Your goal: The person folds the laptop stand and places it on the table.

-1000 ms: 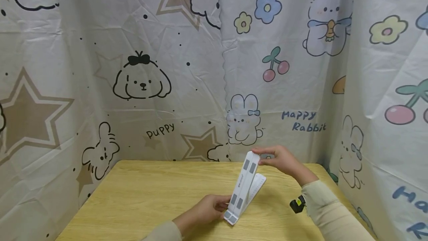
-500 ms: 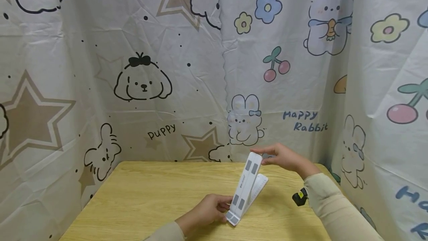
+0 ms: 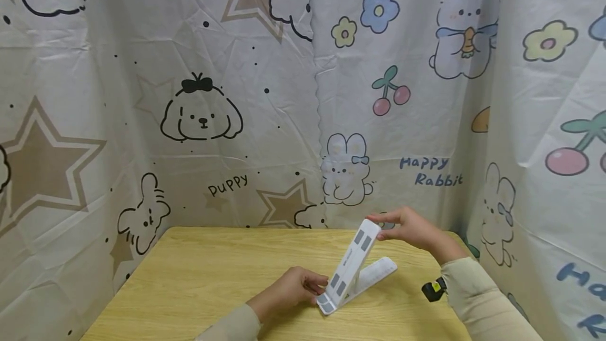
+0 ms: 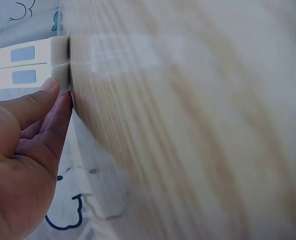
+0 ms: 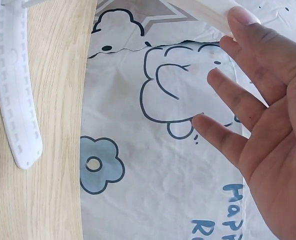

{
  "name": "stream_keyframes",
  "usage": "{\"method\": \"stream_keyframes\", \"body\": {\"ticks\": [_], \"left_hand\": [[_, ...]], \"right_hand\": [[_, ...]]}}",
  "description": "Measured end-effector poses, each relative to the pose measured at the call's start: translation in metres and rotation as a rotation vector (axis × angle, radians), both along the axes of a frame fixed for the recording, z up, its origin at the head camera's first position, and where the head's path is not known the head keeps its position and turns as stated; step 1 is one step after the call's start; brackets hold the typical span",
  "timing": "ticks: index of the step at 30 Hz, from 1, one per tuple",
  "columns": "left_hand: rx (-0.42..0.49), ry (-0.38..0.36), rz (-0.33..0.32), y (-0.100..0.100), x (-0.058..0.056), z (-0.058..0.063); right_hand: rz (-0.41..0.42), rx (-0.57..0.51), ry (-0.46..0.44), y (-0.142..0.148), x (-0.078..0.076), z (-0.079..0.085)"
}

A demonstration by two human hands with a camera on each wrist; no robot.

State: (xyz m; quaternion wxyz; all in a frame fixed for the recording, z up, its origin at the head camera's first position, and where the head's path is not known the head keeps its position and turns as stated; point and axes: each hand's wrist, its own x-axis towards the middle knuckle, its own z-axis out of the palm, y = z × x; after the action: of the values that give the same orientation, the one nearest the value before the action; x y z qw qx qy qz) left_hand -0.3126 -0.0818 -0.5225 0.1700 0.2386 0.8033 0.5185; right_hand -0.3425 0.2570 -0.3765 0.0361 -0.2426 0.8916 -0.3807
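A white folding laptop stand [image 3: 349,266] with grey rubber pads stands on the table, its padded upper arm tilted up over a base leg [image 5: 18,100]. The two parts make a V, joined by a thin strut. My left hand [image 3: 294,289] pinches the low, lipped front end; in the left wrist view its thumb lies on the stand near a grey pad [image 4: 24,76]. At the raised end, the thumb and forefinger of my right hand [image 3: 411,229] pinch the tip. The other fingers of that hand [image 5: 283,105] are spread off the stand.
The wood-grain table [image 3: 213,267] ends at a patterned curtain [image 3: 284,120] at the back and sides. A small black device [image 3: 433,289] with a yellow mark is attached at the right wrist.
The stand has unfolded wider: the base leg reaches farther right, and the upper arm leans lower to the right. My right hand has moved right and slightly down with the tip.
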Motion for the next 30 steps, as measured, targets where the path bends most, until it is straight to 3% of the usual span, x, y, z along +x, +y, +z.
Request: {"method": "stream_keyframes", "body": {"ticks": [16,22,30], "left_hand": [[-0.104,0.071,0.042,0.015,0.025,0.002],[-0.18,0.143,0.069,0.018,0.023,0.002],[-0.221,0.151,0.029,0.013,0.013,0.005]], "right_hand": [[0.079,-0.054,-0.01,0.002,-0.002,-0.007],[0.043,-0.053,-0.003,0.003,0.004,-0.007],[-0.078,-0.056,0.014,0.002,0.018,-0.009]]}}
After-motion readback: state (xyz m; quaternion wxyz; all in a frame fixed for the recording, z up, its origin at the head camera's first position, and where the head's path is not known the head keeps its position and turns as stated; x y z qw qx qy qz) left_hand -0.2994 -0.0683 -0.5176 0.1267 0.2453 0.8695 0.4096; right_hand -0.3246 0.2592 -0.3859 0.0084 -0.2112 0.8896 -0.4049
